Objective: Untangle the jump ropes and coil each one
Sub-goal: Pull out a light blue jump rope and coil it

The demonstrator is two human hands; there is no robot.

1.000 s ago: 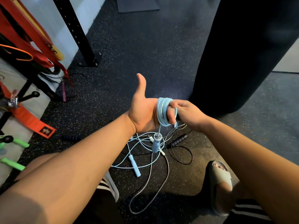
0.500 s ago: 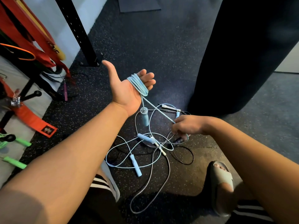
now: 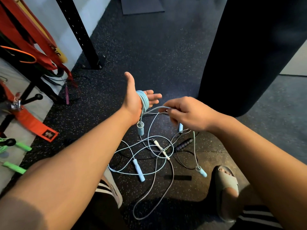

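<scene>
While right hand [image 3: 191, 113] pinches blue rope [image 3: 144, 101] | bag [image 3: 249, 55] beyond | tangle [image 3: 159, 146] below

Dark speckled rubber floor [image 3: 149, 47] all over, with a grey mat [image 3: 142, 5] at the far end. A black steel post [image 3: 78, 30] with holes is bolted down by a pale wall [image 3: 93, 10], and red and orange straps [image 3: 25, 39] hang on the left. There's a big black punching bag [image 3: 249, 55] on the right. Lighting's pretty dim.

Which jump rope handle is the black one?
The ribbed handle on the floor just below the right hand; the others are light blue or white.
</scene>
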